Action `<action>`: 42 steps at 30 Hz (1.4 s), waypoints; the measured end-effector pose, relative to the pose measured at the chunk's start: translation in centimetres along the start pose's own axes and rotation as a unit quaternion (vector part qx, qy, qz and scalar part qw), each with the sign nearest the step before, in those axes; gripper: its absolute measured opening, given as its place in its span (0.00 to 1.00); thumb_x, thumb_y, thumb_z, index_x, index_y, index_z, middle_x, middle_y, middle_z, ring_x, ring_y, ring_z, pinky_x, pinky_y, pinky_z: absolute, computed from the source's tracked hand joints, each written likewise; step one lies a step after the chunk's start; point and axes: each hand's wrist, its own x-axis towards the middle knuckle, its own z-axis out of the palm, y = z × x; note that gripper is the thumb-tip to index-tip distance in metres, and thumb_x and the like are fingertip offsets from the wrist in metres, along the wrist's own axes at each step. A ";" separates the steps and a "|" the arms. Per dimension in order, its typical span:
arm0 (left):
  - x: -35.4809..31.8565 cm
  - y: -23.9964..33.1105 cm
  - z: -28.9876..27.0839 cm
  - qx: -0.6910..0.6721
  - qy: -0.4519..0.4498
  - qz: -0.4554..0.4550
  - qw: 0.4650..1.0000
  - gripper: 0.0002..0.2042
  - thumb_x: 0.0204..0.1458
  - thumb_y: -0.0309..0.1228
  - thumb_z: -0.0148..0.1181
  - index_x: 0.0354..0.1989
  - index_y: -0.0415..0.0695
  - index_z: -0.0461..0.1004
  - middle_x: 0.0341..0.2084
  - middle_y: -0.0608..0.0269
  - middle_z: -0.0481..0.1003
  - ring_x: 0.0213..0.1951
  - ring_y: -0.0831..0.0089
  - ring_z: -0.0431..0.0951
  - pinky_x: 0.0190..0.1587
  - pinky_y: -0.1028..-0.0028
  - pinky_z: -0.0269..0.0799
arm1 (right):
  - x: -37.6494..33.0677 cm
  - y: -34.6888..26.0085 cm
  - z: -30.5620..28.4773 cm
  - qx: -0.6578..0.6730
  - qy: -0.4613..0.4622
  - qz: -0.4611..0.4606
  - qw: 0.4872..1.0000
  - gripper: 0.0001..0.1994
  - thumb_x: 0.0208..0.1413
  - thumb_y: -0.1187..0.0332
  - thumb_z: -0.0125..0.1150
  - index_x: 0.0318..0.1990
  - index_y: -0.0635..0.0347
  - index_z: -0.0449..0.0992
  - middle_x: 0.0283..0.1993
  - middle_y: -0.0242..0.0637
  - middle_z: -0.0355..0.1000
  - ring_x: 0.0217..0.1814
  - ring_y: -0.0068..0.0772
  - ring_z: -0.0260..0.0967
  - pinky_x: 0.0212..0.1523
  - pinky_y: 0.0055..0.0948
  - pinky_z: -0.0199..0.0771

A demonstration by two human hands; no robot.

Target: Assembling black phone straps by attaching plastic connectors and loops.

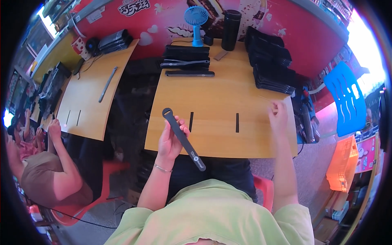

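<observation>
My left hand (172,141) is closed around a black strap (185,143) with a rounded, slotted end and pale print near its other end. The strap slants over the table's near edge. Out by the table's right side, my right hand (278,116) is smeared by motion. Its fingers look curled, but whether they hold anything is unclear. Beyond that hand lies a stack of black straps or folded black pieces (274,77). Two short black strips (191,121) mark the tabletop between my hands.
On the wooden table (228,143), more black straps (190,74) lie at the far left. A blue fan (197,24) and a black tumbler (231,30) stand behind. At left, another person (57,171) sits at a second table (92,96). An orange crate (342,163) stands right.
</observation>
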 end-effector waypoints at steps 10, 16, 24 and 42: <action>-1.9 1.3 9.2 0.610 -0.154 0.294 0.719 0.15 0.43 0.27 0.69 0.39 0.39 0.76 0.38 0.61 0.70 0.40 0.71 0.72 0.39 0.75 0.70 | 5.4 6.5 0.4 -0.092 -0.181 0.054 0.978 0.18 0.40 0.67 0.72 0.38 0.62 0.74 0.33 0.37 0.71 0.37 0.32 0.68 0.40 0.28 0.70; -1.7 0.6 8.9 0.669 -0.120 0.333 0.654 0.15 0.46 0.27 0.67 0.42 0.38 0.73 0.40 0.52 0.71 0.35 0.66 0.78 0.34 0.74 0.76 | 3.9 5.7 0.7 -0.213 -0.186 -0.089 0.955 0.06 0.52 0.71 0.60 0.35 0.62 0.72 0.30 0.32 0.69 0.31 0.26 0.65 0.35 0.25 0.68; -0.1 -1.7 6.9 0.505 -0.166 0.265 0.804 0.16 0.48 0.14 0.59 0.46 0.36 0.70 0.51 0.44 0.67 0.43 0.59 0.78 0.45 0.68 0.79 | -2.3 -11.1 2.4 0.328 -0.345 0.196 0.857 0.17 0.64 0.61 0.47 0.56 0.57 0.63 0.35 0.35 0.72 0.20 0.11 0.51 0.21 0.12 0.51; -0.9 -3.0 6.4 0.388 -0.064 -0.081 0.916 0.21 0.62 0.30 0.45 0.61 0.34 0.55 0.55 0.52 0.63 0.45 0.67 0.75 0.48 0.68 0.73 | -1.0 -17.3 3.7 0.545 -0.360 0.270 0.707 0.13 0.58 0.61 0.58 0.43 0.61 0.73 0.28 0.22 0.65 0.21 0.10 0.51 0.21 0.13 0.49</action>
